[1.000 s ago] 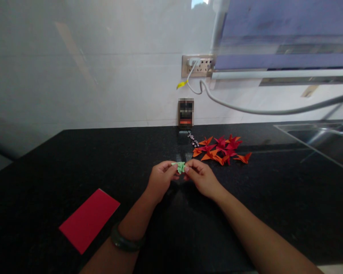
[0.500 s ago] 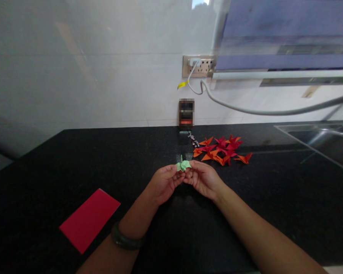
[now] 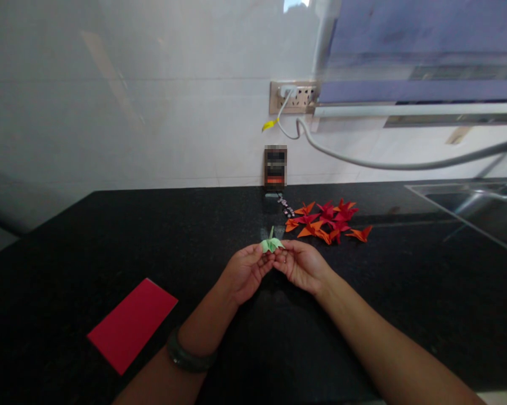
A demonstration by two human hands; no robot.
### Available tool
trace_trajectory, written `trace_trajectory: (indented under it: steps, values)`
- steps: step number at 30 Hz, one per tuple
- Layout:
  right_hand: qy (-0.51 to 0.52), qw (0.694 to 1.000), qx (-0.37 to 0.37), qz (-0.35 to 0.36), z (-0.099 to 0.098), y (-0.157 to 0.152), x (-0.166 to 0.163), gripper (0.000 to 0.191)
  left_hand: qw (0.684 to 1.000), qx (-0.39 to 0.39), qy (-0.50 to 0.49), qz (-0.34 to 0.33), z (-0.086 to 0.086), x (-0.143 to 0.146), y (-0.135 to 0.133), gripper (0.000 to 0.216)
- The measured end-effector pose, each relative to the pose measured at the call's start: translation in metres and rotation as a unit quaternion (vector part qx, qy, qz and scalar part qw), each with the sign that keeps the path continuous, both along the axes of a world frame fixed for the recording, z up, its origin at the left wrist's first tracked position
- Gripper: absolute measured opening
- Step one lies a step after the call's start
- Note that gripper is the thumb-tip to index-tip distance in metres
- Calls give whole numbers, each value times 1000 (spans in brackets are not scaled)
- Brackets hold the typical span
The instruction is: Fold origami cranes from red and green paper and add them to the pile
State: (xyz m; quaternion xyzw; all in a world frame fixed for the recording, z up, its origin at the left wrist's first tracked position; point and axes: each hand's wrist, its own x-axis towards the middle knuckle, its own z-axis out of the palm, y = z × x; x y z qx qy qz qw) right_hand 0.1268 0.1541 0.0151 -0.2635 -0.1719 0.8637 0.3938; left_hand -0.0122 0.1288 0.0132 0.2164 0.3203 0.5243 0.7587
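Observation:
A small pale green origami crane (image 3: 271,244) is held up between both hands, just above the black countertop. My left hand (image 3: 247,273) pinches its left wing between thumb and fingers. On the other side, my right hand (image 3: 303,265) grips the right wing the same way. A thin green point sticks up from the crane's middle. The fingertips of both hands nearly meet below the paper, and its underside is hidden by them. Beyond my right hand lie several red and orange origami cranes (image 3: 321,229) in a loose cluster.
A stack of red paper (image 3: 133,326) lies at the left on the black countertop (image 3: 173,236). A phone (image 3: 276,167) with a beaded strap (image 3: 286,207) leans against the wall. A grey cable (image 3: 363,163) runs from the socket (image 3: 304,97). The sink (image 3: 468,219) is at the right.
The green crane's upright point has swung slightly to the right, and its wings look a little more spread. Both hands keep hold of it in nearly the same place.

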Motion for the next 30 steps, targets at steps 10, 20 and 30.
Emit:
trace_trajectory:
  steps: [10, 20, 30]
  values:
    - [8, 1000, -19, -16, 1, 0, -3, 29, 1000, -9, -6, 23, 3, 4, 1, 19]
    - [6, 999, -8, -33, 0, -3, -6, 22, 999, 6, -12, 32, -1, 5, 1, 16]
    - [-185, 929, 248, -201, 7, -12, -2, 16, 996, -15, 69, 51, 1, -4, 5, 10]
